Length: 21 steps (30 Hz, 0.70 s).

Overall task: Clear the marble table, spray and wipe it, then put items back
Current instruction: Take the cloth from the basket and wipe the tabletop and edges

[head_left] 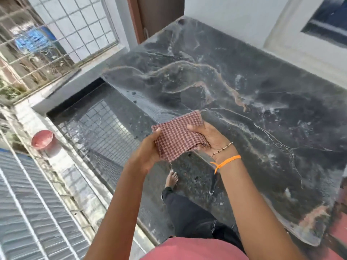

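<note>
Both hands hold a folded checked cloth (177,136), red-brown and pale, just above the near left edge of the dark marble table (244,94). The left hand (148,152) grips the cloth's left side: its thumb lies on top near the upper left corner of the fold, while the other fingers are hidden beneath the fabric, so how they lie cannot be told. The right hand (210,139) cups the cloth's right side from below, palm turned up, with the thumb curled over the upper right part of the fold and the layered edges of the fabric resting in the palm. The cloth thus spans the gap between the two hands, its far corner reaching out over the table's surface and its near corner hanging past the table's edge. The right wrist carries a thin beaded bracelet (221,149) and an orange thread (225,161) tied round it. The marble top shows pale veins and faint wet-looking streaks. Below the hands a bare foot (171,178) and a dark trouser leg (189,212) stand on the speckled dark floor (195,171) beside the table. To the left, beyond a white ledge, sits a round red lid (42,139) by a grilled window (56,34).
</note>
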Each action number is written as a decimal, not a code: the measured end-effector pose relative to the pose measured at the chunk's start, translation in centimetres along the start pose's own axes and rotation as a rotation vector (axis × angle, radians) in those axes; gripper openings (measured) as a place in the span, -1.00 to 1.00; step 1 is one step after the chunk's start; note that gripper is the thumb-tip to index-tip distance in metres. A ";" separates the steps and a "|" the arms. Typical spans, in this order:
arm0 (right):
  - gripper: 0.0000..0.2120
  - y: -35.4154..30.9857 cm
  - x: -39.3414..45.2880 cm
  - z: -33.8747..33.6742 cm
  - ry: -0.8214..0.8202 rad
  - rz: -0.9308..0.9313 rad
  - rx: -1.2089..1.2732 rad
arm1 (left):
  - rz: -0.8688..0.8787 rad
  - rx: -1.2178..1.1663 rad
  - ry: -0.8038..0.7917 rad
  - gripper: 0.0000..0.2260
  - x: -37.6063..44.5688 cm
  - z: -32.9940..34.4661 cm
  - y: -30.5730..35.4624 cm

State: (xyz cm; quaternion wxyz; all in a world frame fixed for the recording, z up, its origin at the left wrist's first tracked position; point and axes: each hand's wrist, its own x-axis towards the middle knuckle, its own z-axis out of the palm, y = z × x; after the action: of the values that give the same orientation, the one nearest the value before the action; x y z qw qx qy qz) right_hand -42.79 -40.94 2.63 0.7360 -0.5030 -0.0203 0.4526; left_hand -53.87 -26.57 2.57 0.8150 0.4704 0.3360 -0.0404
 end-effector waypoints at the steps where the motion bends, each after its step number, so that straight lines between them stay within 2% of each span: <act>1: -0.88 -0.8 1.6 0.4 0.040 -0.010 -0.007 | 0.012 0.007 0.010 -0.73 1.0 -0.5 0.9; 6: -0.85 -6.4 10.2 2.0 0.262 -0.079 -0.309 | 0.004 0.119 0.111 -0.78 7.4 -3.3 6.5; 8: -0.84 -8.9 13.6 2.6 0.366 -0.133 -0.555 | 0.001 0.185 0.115 -0.80 10.0 -3.7 9.3; 10: -0.93 -11.5 17.2 3.2 0.467 -0.218 -0.818 | 0.025 0.243 0.104 -0.81 12.4 -3.8 12.2; 13: -0.74 -14.2 21.7 4.0 0.663 -0.364 -1.058 | 0.055 0.323 0.092 -0.83 15.4 -3.9 15.6; 15: -0.67 -15.2 24.3 4.7 0.606 -0.385 -1.163 | 0.097 0.357 0.096 -0.80 17.3 -4.0 17.3; 18: -0.72 -15.2 27.5 5.3 0.415 -0.202 -1.217 | 0.171 0.367 0.103 -0.81 20.3 -4.2 19.6; 21: -0.79 -14.3 30.1 5.5 0.519 -0.129 -1.277 | 0.220 0.399 0.035 -0.84 23.7 -4.6 21.7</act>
State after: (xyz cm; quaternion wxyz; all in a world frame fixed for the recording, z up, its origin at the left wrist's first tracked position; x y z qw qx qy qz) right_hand -18.50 -17.54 3.40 0.3023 -0.9277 -0.1357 0.1722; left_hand -29.69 -4.95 3.19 0.6994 0.6567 0.2818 -0.0087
